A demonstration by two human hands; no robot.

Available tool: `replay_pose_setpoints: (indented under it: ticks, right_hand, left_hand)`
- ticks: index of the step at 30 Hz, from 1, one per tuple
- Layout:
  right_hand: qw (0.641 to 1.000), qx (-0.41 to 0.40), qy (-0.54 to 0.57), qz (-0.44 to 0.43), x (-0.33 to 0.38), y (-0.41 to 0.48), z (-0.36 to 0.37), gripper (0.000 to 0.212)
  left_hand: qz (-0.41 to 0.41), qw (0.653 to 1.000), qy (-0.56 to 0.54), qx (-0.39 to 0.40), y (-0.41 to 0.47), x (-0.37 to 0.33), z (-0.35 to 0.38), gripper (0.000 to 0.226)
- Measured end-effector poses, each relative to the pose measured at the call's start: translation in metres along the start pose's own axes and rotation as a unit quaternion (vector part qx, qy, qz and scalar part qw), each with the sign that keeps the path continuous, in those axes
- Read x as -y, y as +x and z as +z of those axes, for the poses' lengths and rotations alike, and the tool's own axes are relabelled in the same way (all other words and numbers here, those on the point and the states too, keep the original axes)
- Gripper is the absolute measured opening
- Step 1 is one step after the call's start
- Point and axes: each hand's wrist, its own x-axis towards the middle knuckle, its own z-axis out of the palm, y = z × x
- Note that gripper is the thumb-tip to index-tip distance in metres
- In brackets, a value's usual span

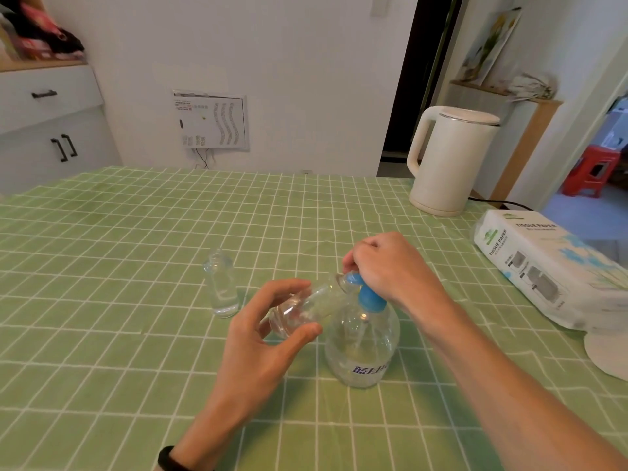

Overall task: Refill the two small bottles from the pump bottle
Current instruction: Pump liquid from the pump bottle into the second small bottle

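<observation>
So I'm in the middle of filling one of the two. My left hand [268,331] is wrapped around the tilted small bottle [306,305], thumb on the near side and fingers round the far side. It's lying almost flat, with its open mouth right up against the spout. My right hand [384,266] is on top of the pump head [368,297], fingers curled down over it and wrist bent, forearm coming in from the near right corner of the tabletop [136,232]. The pump bottle [363,348] stands upright on the tabletop, a bit right of centre and closer to the near edge.

The other small bottle [221,287] stands uncapped just left of all that, about mid-tabletop. It's clear, so I honestly can't tell how much is in it, maybe a little at the bottom.

Next move, I reckon: press down slow and steady while holding the mouth lined up on the spout. At this tilt it'd dribble out pretty easily, so I'd want to tip it more upright as it fills. Then it's the other one's turn.

Kettle [448,161] is at the far right, tissue pack [543,266] along the right edge, both well out of the way.
</observation>
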Motion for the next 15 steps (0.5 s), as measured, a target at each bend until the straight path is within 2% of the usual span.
replay_pose_setpoints:
  ticks: [8,15]
  right_hand:
    - [0.999,-0.031,-0.013,-0.022,0.0046,0.0015,-0.0084,0.041]
    - [1.0,0.008,-0.007,-0.006,0.0007,0.0025,-0.0034,0.041]
  left_hand:
    - [0.003,1.0,-0.017,0.002,-0.0001,-0.0031,0.0027,0.043]
    - [-0.005,1.0,-0.013,-0.001,0.0006,-0.0018,0.0014,0.043]
